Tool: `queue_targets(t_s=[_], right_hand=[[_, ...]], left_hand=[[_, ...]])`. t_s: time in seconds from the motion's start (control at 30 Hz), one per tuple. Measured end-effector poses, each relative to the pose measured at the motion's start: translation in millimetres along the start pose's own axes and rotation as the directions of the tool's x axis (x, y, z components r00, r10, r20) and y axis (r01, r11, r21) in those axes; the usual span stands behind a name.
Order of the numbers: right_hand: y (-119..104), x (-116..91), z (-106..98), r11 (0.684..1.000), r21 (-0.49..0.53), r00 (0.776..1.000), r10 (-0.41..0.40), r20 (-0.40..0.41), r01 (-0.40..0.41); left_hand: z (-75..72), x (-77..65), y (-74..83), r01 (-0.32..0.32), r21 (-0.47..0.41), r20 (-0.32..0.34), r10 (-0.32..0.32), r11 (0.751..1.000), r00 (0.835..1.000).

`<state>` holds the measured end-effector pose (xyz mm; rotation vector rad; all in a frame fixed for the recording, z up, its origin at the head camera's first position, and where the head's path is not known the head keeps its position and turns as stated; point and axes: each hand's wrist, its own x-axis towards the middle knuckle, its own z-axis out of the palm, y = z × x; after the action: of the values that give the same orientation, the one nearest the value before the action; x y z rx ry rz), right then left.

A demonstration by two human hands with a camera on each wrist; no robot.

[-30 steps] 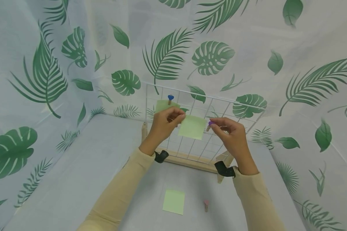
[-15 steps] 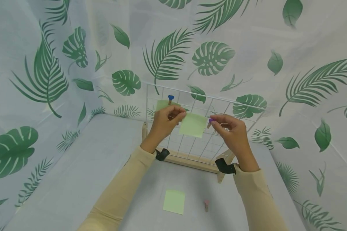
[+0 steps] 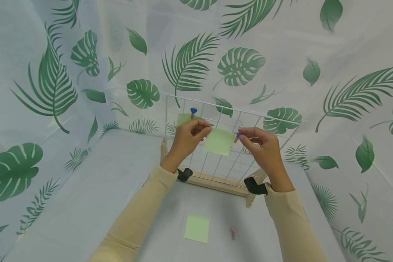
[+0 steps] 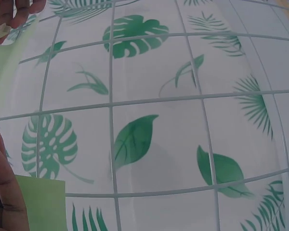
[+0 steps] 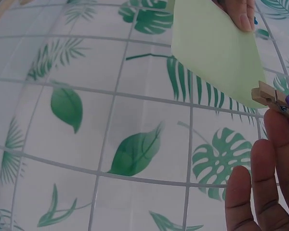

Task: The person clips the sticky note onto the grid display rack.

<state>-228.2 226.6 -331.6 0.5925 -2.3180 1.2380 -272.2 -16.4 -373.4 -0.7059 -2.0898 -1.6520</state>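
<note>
My left hand (image 3: 190, 137) pinches a light green sticky note (image 3: 218, 142) at its upper left corner, in front of the white wire grid (image 3: 213, 168). At the note's right side, my right hand (image 3: 261, 145) holds a small wooden clothespin (image 5: 270, 96) with a purple top between thumb and forefinger. In the right wrist view the clothespin's tip overlaps the note's corner, and the other fingers are spread below it. Behind the left hand, another green note (image 3: 183, 118) hangs on the grid under a clothespin with a blue heart (image 3: 193, 110).
On the white table lie one more green note (image 3: 197, 229) and a clothespin with a pink heart (image 3: 234, 233). The grid stands in a wooden base (image 3: 216, 185). A leaf-printed sheet (image 3: 281, 43) hangs behind and along both sides.
Both hands have risen slightly, the note and purple clothespin with them. The clothespin has stayed close to the note's right edge. The things on the table have not moved.
</note>
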Motion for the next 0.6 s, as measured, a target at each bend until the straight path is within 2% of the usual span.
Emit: queue_targets(t_s=[0.23, 0.6], right_hand=[[-4.3, 4.2, -1.0, 1.000, -0.006, 1.000, 0.011, 0.008, -0.011], [-7.3, 11.4, -3.3, 0.998, -0.047, 0.999, -0.051, -0.008, 0.050]], left_hand=[[0.6, 2.3, 1.1, 0.013, 0.011, -0.012, -0.013, 1.000, 1.000], [2.9, 5.5, -0.3, -0.004, -0.010, -0.014, 0.003, 1.000, 1.000]])
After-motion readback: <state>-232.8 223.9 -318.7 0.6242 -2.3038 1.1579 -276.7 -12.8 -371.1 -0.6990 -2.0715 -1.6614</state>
